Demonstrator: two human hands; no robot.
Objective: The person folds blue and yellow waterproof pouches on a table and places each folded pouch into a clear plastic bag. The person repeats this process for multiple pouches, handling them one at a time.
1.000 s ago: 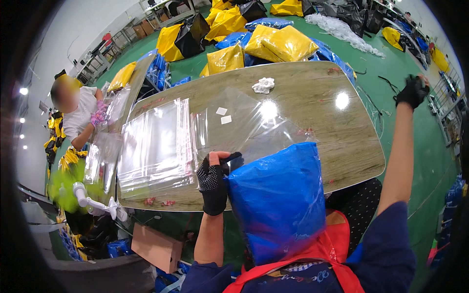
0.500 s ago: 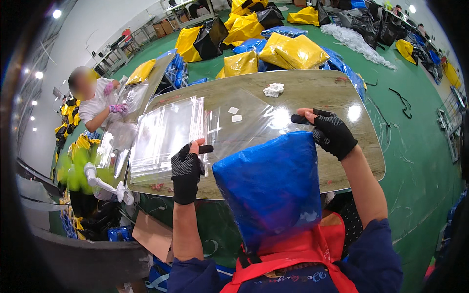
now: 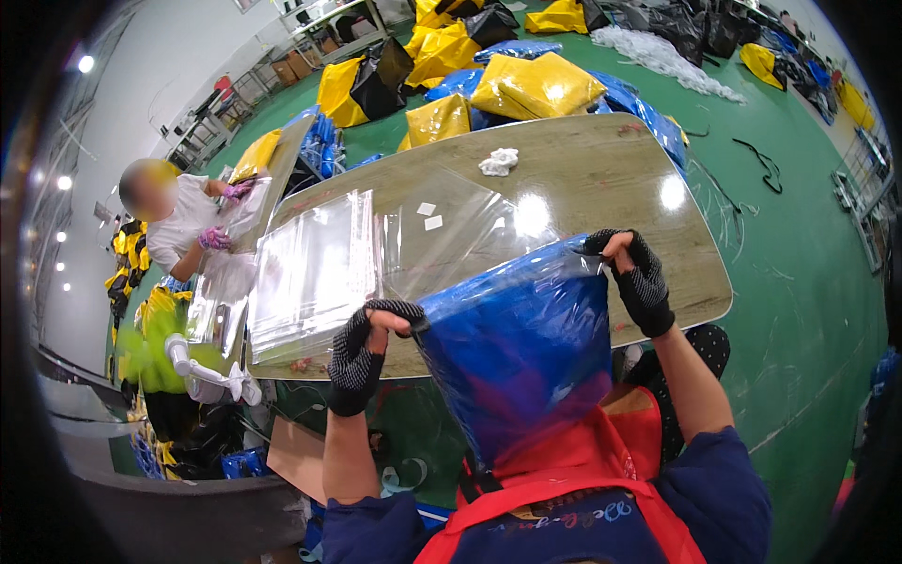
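Observation:
A blue folded package [image 3: 526,352] hangs in front of me, tilted, its lower part against my red apron [image 3: 554,461]. Clear plastic [image 3: 507,266] lies over it like a bag, its upper edge stretched between both hands. My left hand [image 3: 359,355], in a black fingerless glove with grip dots, is closed on the plastic at the upper left corner. At the opposite upper corner, my right hand [image 3: 643,287], gloved the same way, pinches the plastic. A stack of clear plastic bags [image 3: 310,268] lies on the table beyond my left hand.
On the wooden table [image 3: 601,160] are another clear bag [image 3: 460,211], two small white squares [image 3: 429,215] and a crumpled white wad [image 3: 499,162]. A co-worker [image 3: 178,221] handles plastic at the left. Yellow and blue packages [image 3: 540,85] are piled beyond the table.
My left hand has moved right, to the package's upper left corner, and its grip has turned inward. The clear plastic's upper edge now stretches across the package. The view has shifted slightly.

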